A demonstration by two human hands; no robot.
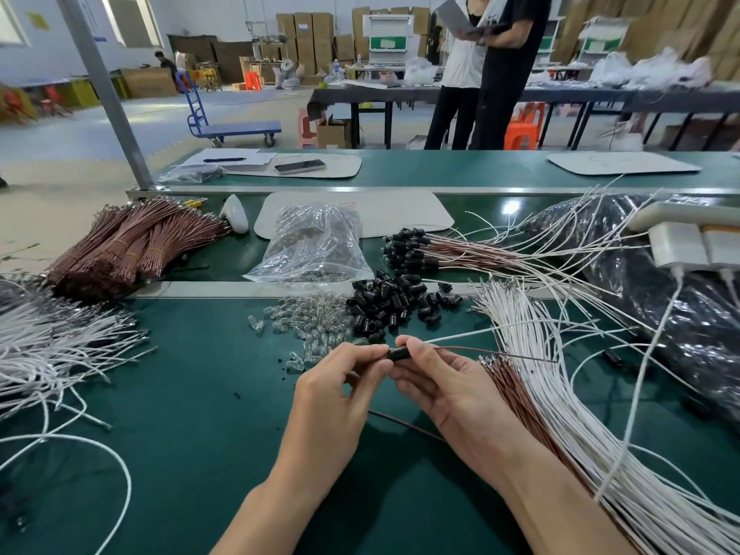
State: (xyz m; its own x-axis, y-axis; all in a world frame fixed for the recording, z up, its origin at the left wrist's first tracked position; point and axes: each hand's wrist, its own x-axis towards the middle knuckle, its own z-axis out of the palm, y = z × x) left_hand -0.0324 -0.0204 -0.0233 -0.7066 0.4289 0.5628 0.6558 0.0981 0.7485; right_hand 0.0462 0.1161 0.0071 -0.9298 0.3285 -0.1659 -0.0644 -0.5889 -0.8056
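Observation:
Over the green table (200, 414), my right hand (440, 388) pinches a small black socket (399, 353) between thumb and fingers. A white wire (472, 333) and a brown wire (492, 351) run from the socket to the right. My left hand (340, 388) pinches the socket's left end; what sits between those fingertips is hidden. Just behind my hands lie a heap of loose black sockets (396, 304) and a scatter of small clear bulbs (308, 320).
White and brown wires (560, 394) fan across the right side. More white wires (48, 346) lie at left, brown wire bundles (128, 246) behind them. A clear bag of bulbs (316, 246), finished socket assemblies (412, 248) and a black bag (660, 298) sit farther back. Two people (480, 74) stand beyond the table.

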